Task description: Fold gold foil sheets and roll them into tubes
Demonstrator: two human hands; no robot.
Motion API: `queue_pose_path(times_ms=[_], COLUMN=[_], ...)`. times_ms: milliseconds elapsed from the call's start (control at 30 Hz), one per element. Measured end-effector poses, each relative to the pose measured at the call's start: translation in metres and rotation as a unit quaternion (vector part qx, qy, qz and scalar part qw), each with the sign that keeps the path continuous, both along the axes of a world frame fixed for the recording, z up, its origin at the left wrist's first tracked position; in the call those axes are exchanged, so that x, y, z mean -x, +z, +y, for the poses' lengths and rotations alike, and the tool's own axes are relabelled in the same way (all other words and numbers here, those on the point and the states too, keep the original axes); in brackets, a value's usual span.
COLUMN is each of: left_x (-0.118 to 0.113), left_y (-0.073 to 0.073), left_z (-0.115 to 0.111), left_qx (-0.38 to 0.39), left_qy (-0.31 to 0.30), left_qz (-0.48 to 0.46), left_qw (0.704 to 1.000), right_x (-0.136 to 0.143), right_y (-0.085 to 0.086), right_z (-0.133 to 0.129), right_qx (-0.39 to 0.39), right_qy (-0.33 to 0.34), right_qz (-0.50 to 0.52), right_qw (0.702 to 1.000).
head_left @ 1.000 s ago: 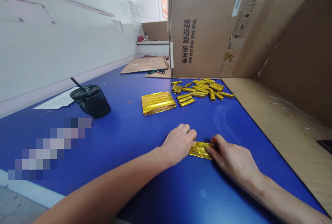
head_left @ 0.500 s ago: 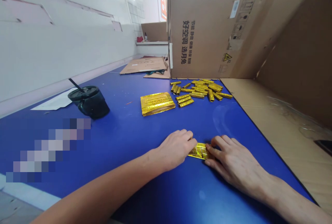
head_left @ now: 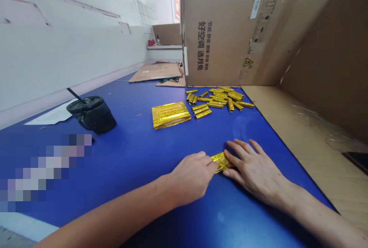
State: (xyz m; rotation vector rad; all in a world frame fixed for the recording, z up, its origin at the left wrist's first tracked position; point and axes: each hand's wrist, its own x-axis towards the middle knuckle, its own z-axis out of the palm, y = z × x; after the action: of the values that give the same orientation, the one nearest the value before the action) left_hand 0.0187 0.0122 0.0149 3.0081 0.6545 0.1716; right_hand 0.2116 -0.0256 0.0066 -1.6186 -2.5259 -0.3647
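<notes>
A small piece of shiny gold foil card (head_left: 220, 162) lies on the blue table between my hands. Its left end is pinched in the curled fingers of my left hand (head_left: 194, 177). My right hand (head_left: 257, 171) lies over the right end, fingers spread and fairly straight, the thumb near the lower edge; that end is hidden beneath it. Farther off is a stack of flat gold foil cards (head_left: 171, 115). To the right of the stack, several folded gold foil tubes (head_left: 218, 97) are scattered and partly piled up.
At the left stands a dark mug with a lid and straw (head_left: 96, 115), beside a white paper (head_left: 50, 114). A large cardboard box (head_left: 224, 48) rises behind the tubes. Flattened cardboard (head_left: 156, 72) lies at the far end, and more cardboard (head_left: 290, 133) borders the table's right edge.
The foil card has turned slightly, its right end now farther from me. My right hand's fingers have straightened and spread over it. My left hand has shifted its hold on the left end.
</notes>
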Motion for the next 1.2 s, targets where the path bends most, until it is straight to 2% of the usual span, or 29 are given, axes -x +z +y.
queue_pose_path(times_ms=[167, 233, 367, 467, 633, 867, 1067, 1200], left_x=[-0.001, -0.002, -0.004, -0.005, -0.006, -0.007, -0.002, -0.001], left_y=[0.005, 0.005, 0.004, 0.004, 0.002, -0.005, -0.006, -0.009], left_z=[-0.011, -0.012, -0.01, -0.009, -0.011, -0.001, 0.009, 0.008], left_qx=[0.036, 0.033, 0.011, -0.002, -0.02, -0.086, -0.08, -0.068], left_qy=[0.021, 0.022, 0.007, 0.011, 0.021, 0.034, 0.021, 0.017], left_qz=[-0.032, -0.035, -0.018, -0.01, -0.014, -0.038, -0.047, -0.052], left_qw=[0.999, 0.999, 1.0, 1.0, 0.999, 0.995, 0.995, 0.996], right_x=[-0.005, -0.002, 0.004, 0.002, -0.013, -0.024, -0.023, -0.021], right_y=[-0.004, -0.002, 0.005, 0.006, 0.004, 0.0, -0.005, -0.008], right_z=[0.006, 0.002, -0.006, -0.005, 0.005, 0.004, 0.006, 0.007], right_qx=[0.004, 0.029, 0.123, 0.15, 0.119, 0.125, 0.113, 0.084], right_qy=[-0.029, -0.003, 0.092, 0.098, 0.039, 0.051, 0.036, 0.055], right_qz=[0.013, 0.038, 0.091, 0.115, 0.117, 0.134, 0.164, 0.169], right_qw=[0.999, 0.999, 0.984, 0.977, 0.985, 0.982, 0.979, 0.981])
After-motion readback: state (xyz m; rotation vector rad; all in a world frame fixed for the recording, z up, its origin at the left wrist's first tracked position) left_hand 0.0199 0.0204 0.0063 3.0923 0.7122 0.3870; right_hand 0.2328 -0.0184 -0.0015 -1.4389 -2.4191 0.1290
